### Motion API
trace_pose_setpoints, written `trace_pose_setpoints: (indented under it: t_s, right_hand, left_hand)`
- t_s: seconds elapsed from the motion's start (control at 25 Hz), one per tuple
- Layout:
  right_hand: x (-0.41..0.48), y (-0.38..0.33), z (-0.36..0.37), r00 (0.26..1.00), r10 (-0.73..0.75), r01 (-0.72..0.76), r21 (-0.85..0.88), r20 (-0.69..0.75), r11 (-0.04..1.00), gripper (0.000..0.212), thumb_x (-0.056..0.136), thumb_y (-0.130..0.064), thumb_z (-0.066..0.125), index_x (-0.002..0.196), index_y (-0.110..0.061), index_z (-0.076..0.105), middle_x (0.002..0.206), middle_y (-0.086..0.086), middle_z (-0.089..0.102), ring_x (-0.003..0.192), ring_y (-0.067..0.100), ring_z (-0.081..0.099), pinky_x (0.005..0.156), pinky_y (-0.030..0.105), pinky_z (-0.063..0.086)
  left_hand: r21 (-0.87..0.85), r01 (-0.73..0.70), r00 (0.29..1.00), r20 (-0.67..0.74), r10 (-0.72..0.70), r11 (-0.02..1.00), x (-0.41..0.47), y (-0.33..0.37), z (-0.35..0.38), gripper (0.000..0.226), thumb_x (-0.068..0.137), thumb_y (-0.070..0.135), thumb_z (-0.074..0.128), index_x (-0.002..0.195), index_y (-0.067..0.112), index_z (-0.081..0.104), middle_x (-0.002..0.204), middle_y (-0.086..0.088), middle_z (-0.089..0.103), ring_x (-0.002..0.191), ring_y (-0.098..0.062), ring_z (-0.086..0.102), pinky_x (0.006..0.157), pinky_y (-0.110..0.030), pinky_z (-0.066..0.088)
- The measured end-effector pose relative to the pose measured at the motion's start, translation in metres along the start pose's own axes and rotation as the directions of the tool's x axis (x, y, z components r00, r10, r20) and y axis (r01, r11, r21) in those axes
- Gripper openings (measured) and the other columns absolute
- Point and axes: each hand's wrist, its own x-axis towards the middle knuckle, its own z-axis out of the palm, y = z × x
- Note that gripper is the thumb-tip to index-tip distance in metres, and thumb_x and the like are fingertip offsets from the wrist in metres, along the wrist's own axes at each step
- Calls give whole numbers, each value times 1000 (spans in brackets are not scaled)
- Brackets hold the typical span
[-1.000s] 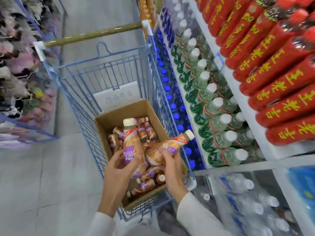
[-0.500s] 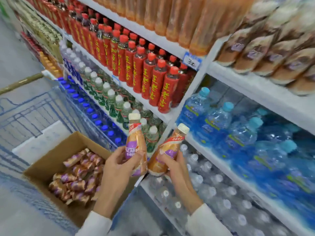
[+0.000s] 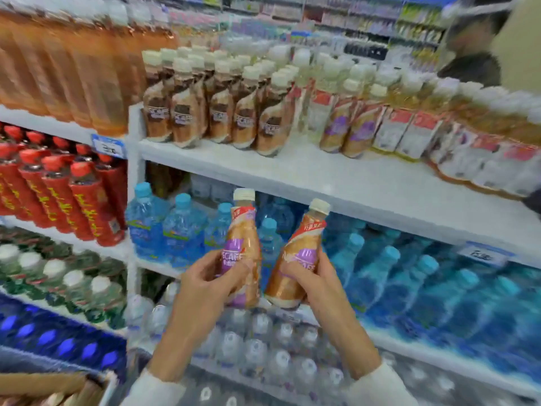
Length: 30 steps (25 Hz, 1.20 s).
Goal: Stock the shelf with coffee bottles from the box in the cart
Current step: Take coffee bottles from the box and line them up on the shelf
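My left hand [image 3: 202, 284] grips a coffee bottle [image 3: 244, 230] with a cream cap and a purple label, held upright. My right hand [image 3: 314, 281] grips a second coffee bottle [image 3: 301, 250], tilted to the right. Both bottles are in front of the blue water bottles, below the white shelf [image 3: 336, 177]. On that shelf stand rows of brown-label coffee bottles [image 3: 213, 112] and two purple-label coffee bottles [image 3: 348, 127], with bare shelf in front of them. A corner of the cardboard box [image 3: 55, 383] shows at the bottom left.
Red-capped bottles [image 3: 73, 194] fill the shelf to the left, with tall orange drinks [image 3: 64, 71] above. Blue water bottles [image 3: 409, 273] and clear ones [image 3: 263, 347] sit lower down. Pale drinks [image 3: 456, 130] crowd the shelf's right end. A person [image 3: 480, 39] stands at the top right.
The view has swung up and right from the cart to the shelves. Both hands have lifted the two bottles out of the box and raised them toward the coffee shelf.
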Motion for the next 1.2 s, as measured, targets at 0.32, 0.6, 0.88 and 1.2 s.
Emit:
trace_pose_setpoints:
  t_s: [0.32,0.6,0.88,1.2]
  right_hand:
    - [11,-95,-142,974,-203,184,-172,-100,968,32,78,-24,80,104,-28,61,97,-1,74,90,19,73,80,37,60]
    - [73,-133,-184,932,-325,269,-292,-162,918,44,81,-27,78,115,-30,51,107,-5,69,96,11,69,91,38,58]
    - [97,-112,-185,916,-346,272,-321,-202,907,38,83,-24,76,106,-35,48,104,-5,69,95,10,69,92,38,58]
    - [84,-86,-183,855,-414,285,-384,-313,878,70,76,-32,87,131,-31,43,118,-20,59,102,-3,62,79,14,51]
  left_hand:
    - [32,-203,956,223,191,979,29,76,154,31,71,32,87,95,16,76,82,1,77,72,-9,69,68,-25,54]
    - [239,-392,909,246,335,888,88,94,227,49,71,42,86,114,26,69,95,10,78,88,-9,74,86,-37,61]
    - [269,-402,908,244,342,876,118,70,237,46,79,35,83,120,23,65,103,11,75,90,0,71,85,-27,60]
    - [251,-388,878,392,273,887,125,61,225,70,80,19,83,141,29,51,122,17,66,105,1,65,90,-18,52]
